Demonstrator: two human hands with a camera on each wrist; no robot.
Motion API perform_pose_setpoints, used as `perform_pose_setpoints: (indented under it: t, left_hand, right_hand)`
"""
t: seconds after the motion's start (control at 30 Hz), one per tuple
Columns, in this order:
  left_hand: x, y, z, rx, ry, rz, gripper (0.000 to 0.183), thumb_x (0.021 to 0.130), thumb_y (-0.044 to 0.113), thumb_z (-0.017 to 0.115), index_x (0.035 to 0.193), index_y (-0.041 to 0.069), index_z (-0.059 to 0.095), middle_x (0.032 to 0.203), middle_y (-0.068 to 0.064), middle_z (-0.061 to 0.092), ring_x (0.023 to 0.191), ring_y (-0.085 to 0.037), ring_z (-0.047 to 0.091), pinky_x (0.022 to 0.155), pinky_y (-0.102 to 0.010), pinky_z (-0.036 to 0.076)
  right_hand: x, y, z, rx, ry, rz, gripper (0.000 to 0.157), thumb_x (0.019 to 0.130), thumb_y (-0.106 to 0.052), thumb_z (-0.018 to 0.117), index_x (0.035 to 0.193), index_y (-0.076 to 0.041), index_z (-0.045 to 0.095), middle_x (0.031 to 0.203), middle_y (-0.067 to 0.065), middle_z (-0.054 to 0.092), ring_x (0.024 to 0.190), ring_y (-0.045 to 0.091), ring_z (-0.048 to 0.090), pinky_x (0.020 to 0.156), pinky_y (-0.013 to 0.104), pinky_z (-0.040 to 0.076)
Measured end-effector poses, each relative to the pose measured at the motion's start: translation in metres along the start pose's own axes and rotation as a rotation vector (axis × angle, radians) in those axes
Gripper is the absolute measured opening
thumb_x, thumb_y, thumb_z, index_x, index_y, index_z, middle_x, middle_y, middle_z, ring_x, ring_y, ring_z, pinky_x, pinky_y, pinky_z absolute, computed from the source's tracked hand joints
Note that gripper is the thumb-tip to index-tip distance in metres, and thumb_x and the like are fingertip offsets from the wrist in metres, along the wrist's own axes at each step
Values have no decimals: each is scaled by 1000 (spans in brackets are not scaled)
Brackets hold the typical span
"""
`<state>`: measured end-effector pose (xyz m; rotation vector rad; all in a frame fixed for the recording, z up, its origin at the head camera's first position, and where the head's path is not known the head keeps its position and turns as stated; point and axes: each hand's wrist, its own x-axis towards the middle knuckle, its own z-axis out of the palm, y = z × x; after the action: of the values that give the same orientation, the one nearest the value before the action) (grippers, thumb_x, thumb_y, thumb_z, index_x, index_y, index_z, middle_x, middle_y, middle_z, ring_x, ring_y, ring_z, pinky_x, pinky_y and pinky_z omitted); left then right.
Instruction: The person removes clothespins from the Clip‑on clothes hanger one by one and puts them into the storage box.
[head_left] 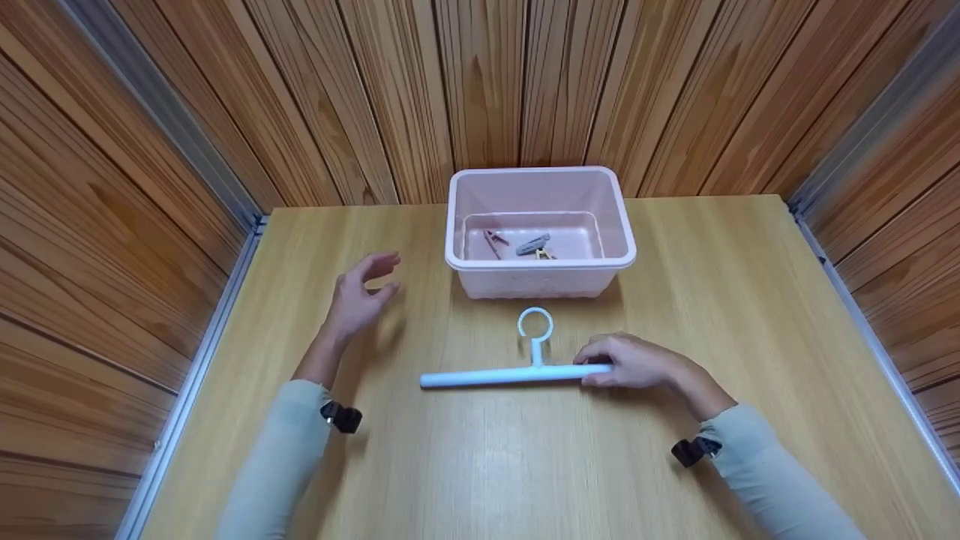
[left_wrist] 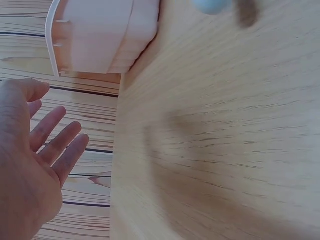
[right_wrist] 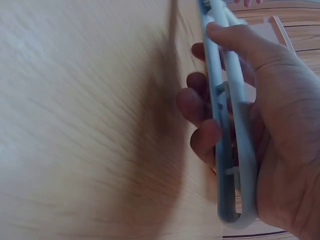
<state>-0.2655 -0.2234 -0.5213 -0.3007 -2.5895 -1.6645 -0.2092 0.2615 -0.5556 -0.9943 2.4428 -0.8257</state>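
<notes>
A light blue clothes hanger point(head_left: 487, 377) with a ring-shaped hook lies across the middle of the head view, its hook towards the bin. My right hand point(head_left: 634, 362) grips its right end, and in the right wrist view the thumb and curled fingers wrap round the hanger's two long bars point(right_wrist: 234, 95). To the left, my left hand point(head_left: 360, 296) hovers over the table, fingers apart and relaxed, touching nothing. The left wrist view shows that hand point(left_wrist: 35, 150) with its fingers spread near the bin's side.
A pink plastic bin point(head_left: 540, 281) stands at the back of the table point(head_left: 480, 465). Inside it lie a reddish clothespin point(head_left: 493, 244), a grey clothespin point(head_left: 533, 244) and a yellowish one point(head_left: 545, 255). Wood-panelled walls point(head_left: 487, 90) close off the back and sides.
</notes>
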Motion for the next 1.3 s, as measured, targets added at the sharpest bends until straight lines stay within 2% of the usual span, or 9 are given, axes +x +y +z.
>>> perform_pose_setpoints:
  t: [0.07, 0.3, 0.43, 0.57, 0.8, 1.0, 1.17, 1.3]
  left_hand:
    - [-2, 0, 0, 9, -2, -7, 46, 108, 4, 68, 154, 8, 64, 157, -20, 68, 150, -41, 62, 120, -64, 56]
    - [-9, -2, -1, 23, -28, -38, 48, 109, 6, 67, 157, 10, 61, 160, -15, 67, 153, -37, 60, 121, -61, 55]
    - [-15, -5, -7, 19, -37, -41, 49, 111, 8, 66, 159, 10, 59, 162, -14, 65, 155, -37, 58, 123, -62, 54]
    - [-19, -7, -10, 28, -38, -40, 49, 112, 10, 66, 160, 10, 59, 163, -16, 64, 155, -38, 58, 123, -63, 53]
    - [-22, -4, -10, 67, -56, -46, 48, 111, 13, 68, 159, 14, 60, 163, -12, 65, 155, -36, 58, 123, -62, 54]
    - [-25, -2, -10, 50, -37, -14, 49, 109, 8, 70, 157, 8, 62, 159, -15, 68, 151, -39, 62, 119, -64, 56]
    - [-29, -3, -10, 48, -33, -2, 50, 109, 7, 70, 157, 6, 61, 159, -17, 67, 150, -40, 63, 118, -64, 57]
    - [-30, -4, -10, 44, -31, -2, 50, 109, 7, 70, 158, 7, 60, 160, -17, 66, 151, -38, 62, 119, -64, 56]
  right_hand:
    - [1, 0, 1, -16, -11, 6, 22, 104, -28, 82, 120, -13, 83, 112, 2, 80, 101, 8, 67, 92, 34, 58]
    - [5, -6, 3, 2, -9, 80, 19, 105, -30, 81, 120, -19, 81, 110, -4, 82, 98, 7, 67, 92, 32, 55]
    - [5, -9, 5, -85, 38, 65, 18, 104, -33, 83, 118, -22, 82, 110, -6, 80, 100, 9, 68, 91, 34, 55]
    - [3, -9, 9, -132, 78, 48, 17, 101, -33, 86, 115, -23, 85, 110, -5, 74, 98, 10, 64, 86, 31, 52]
    - [1, -5, 13, -92, 74, 59, 18, 101, -31, 87, 116, -21, 85, 110, -4, 78, 100, 10, 68, 90, 32, 54]
    - [0, -4, 12, -47, 93, 51, 19, 103, -34, 84, 119, -22, 84, 113, -4, 81, 103, 13, 73, 94, 37, 58]
    - [-3, -3, 11, -60, 154, 35, 23, 104, -34, 83, 123, -22, 83, 115, -4, 82, 105, 16, 74, 94, 37, 58]
    - [-6, 1, 9, -101, 237, -3, 25, 103, -27, 83, 127, -18, 82, 121, -1, 83, 112, 23, 76, 98, 45, 61]
